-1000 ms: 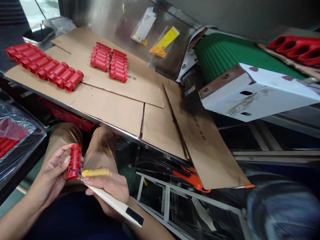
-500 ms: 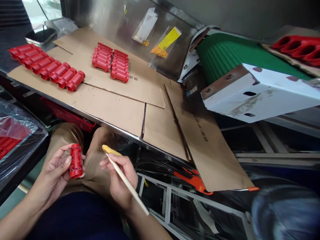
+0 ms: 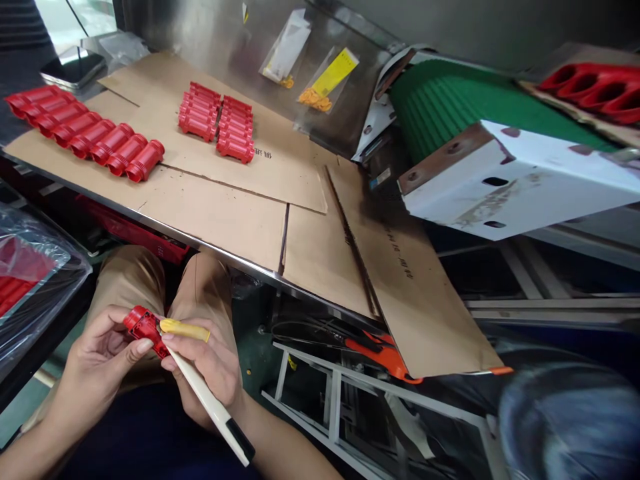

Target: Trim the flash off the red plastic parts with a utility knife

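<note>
Brought right hand (image 3: 210,367) back in against red part (image 3: 143,323), after holding it apart half a second ago; tipped part too, from near upright to slanting. Reads as tool work on part resumed (judgement). Pinching part between thumb and fingers of left hand (image 3: 100,357), lower left of frame, over lap. Gripping pale tool (image 3: 205,395) in right hand, fingers wrapped round handle, yellow finger cover (image 3: 185,329) right by part. Can't tell exact tip contact, hidden by fingers.

Edges: note metal bench edge (image 3: 260,267) running diagonally above both hands, apart from them. Working just below knees (image 3: 127,270) in frame, so likely tighter upward than sideways. Pointing tool's black end to lower right, toward pale frame (image 3: 333,403); depth hard to judge. Lined up on cardboard (image 3: 235,210), upper left: red row (image 3: 93,137), plus two red stacks (image 3: 235,127) further right.
</note>
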Demonstrator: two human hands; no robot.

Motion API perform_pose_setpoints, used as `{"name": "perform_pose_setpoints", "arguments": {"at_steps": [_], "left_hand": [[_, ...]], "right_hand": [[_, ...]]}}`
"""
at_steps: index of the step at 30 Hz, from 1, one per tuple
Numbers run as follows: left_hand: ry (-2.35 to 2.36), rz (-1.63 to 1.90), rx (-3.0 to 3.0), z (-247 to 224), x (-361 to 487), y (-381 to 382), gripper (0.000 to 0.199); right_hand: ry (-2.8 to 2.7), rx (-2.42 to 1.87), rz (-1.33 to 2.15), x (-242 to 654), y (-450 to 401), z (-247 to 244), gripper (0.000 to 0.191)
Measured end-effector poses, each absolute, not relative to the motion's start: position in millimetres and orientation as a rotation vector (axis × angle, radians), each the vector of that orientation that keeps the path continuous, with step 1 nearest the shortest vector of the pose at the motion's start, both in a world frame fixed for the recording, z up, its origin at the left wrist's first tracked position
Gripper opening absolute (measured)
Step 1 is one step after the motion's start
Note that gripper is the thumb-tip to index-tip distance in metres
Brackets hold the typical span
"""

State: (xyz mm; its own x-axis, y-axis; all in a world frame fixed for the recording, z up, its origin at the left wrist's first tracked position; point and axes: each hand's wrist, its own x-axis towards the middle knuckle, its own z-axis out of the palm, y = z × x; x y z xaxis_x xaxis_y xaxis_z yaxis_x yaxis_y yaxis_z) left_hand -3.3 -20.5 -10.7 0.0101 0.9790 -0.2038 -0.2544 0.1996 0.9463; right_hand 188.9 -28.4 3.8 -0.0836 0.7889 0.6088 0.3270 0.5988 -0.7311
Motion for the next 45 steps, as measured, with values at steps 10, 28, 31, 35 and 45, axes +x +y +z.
{"name": "perform_pose_setpoints", "arguments": {"at_steps": [10, 28, 31, 35, 45], "left_hand": [[1.141, 1.156, 0.908, -9.4, -4.8, -21.9, 0.018], [1.134, 1.175, 0.865, -14.7, -1.3, -25.7, 0.020], [1.110, 1.144, 0.715, -1.1, 4.3, -23.2, 0.033], [1.104, 0.949, 0.409, 23.3, 9.9, -18.0, 0.053], [1.113, 0.946, 0.515, 21.8, 1.1, -22.0, 0.078]], "right_hand": [[-1.641, -0.906, 0.496, 187.9, -28.5, 2.9, 0.022], [-1.626, -0.929, 0.661, 194.7, -32.1, 8.9, 0.019], [-1.550, -1.005, 0.877, 204.1, -30.5, 10.0, 0.016], [-1.214, -1.094, 1.199, 218.4, -22.6, 13.0, 0.016], [-1.326, -1.303, 1.480, 210.9, -15.6, 11.2, 0.032]]}}
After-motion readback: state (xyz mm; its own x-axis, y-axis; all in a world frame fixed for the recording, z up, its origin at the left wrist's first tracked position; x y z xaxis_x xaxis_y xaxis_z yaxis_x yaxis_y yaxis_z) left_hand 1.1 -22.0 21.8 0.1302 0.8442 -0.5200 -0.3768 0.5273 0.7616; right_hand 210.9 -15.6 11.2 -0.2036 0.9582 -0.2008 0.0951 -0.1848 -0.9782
